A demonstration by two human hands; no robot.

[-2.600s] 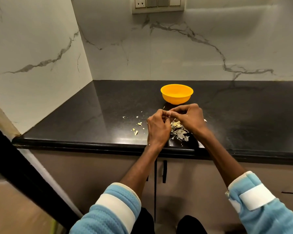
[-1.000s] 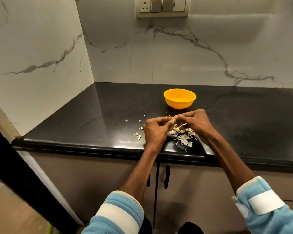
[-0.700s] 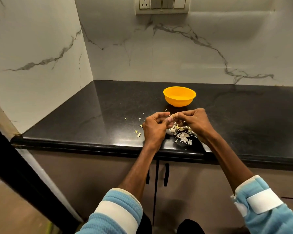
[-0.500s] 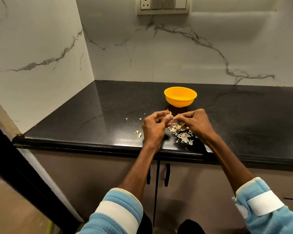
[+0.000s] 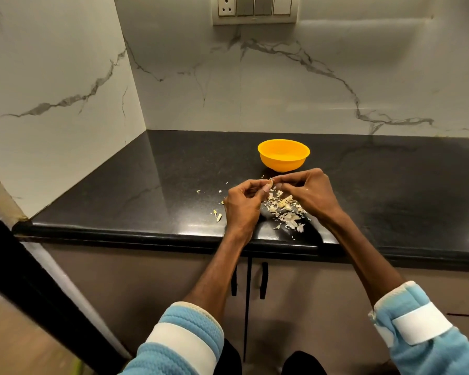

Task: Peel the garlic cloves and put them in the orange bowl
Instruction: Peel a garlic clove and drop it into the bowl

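Note:
My left hand point(image 5: 243, 204) and my right hand point(image 5: 310, 193) meet just above the black counter point(image 5: 152, 190), fingertips together. Between them they pinch a small garlic clove point(image 5: 270, 181), mostly hidden by the fingers, with a bit of pale skin showing. Under and between the hands lies a pile of garlic peels point(image 5: 286, 212). The orange bowl point(image 5: 283, 155) stands on the counter just beyond the hands; its inside looks bare from this angle.
Loose peel scraps point(image 5: 217, 215) lie scattered left of my left hand. Marble walls close the counter at the back and left. A switch panel point(image 5: 253, 8) is on the back wall. Cabinet doors with dark handles point(image 5: 263, 280) sit below the counter edge.
Both hands have stayed together over the peel pile, working the clove with small finger movements. The bowl has not moved; only the camera shifted slightly.

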